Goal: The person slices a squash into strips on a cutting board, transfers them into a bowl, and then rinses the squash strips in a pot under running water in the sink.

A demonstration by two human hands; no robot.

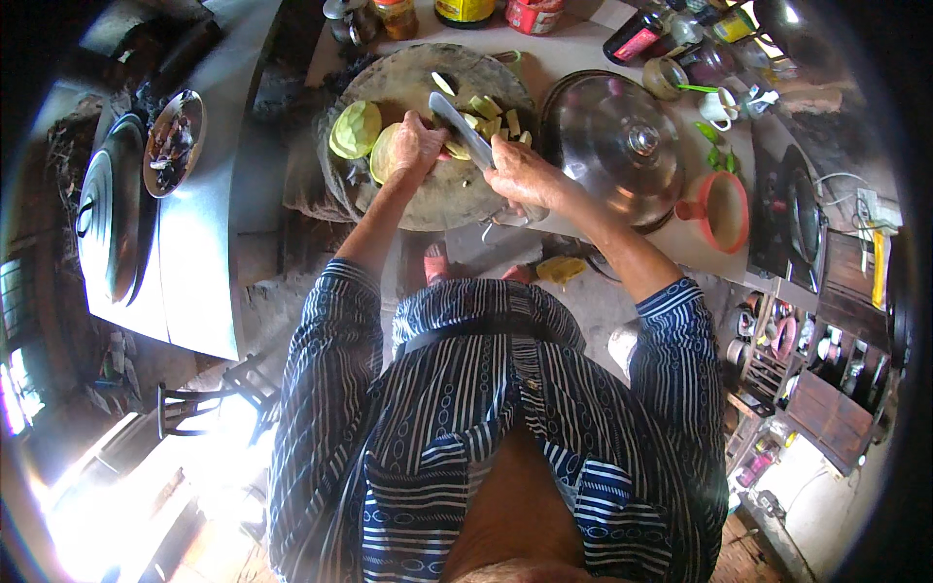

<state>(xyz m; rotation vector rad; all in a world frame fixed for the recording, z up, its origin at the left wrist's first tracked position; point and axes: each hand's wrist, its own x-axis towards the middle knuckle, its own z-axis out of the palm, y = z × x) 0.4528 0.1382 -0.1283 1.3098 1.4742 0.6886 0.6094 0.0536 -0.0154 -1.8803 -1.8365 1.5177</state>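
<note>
My right hand [526,173] grips a kitchen knife [461,127], its blade slanting up and left over a round wooden chopping block [423,208]. Close to the blade, my left hand [420,146] presses on a piece of pale green peeled vegetable [383,154]; part of that piece is hidden under the fingers. A larger peeled piece [356,130] sits at the block's left edge. Cut vegetable chunks [487,108] lie beyond and to the right of the blade. One pale sliver [442,83] rests near the far side.
A large lidded metal pan [612,146] stands right of the block. Beyond it are bottles [634,36], a white mug [718,109], green peppers [711,142] and a red-rimmed ladle [723,213]. Jars [464,11] line the back. A bowl [173,146] and a lidded wok [109,218] occupy the left counter.
</note>
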